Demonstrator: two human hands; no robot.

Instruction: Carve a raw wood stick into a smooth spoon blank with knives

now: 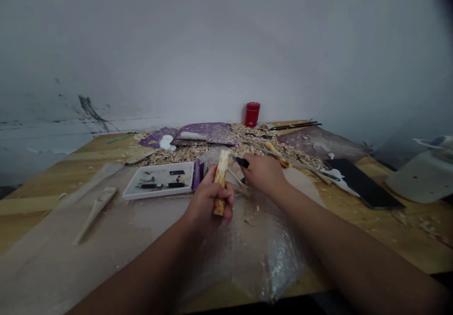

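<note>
Gripping a stick of pale wood [221, 178] upright, just ahead of the chest.

Clenching its lower half in the fisted left hand [208, 204]; closing the right hand [264, 173] around a dark-handled knife [240, 161], touching the stick's top edge. Judging it light, stiff and dry, hardly slippery, best held low, away from the blade. Working over crinkled plastic sheet [269, 253] beneath both hands, passing a white tray [159, 180] and wooden spoon [94, 213] left of the left hand, facing shavings [247, 140] beyond.

A wooden table [42, 183] stands against a scuffed white wall [212, 46].
</note>
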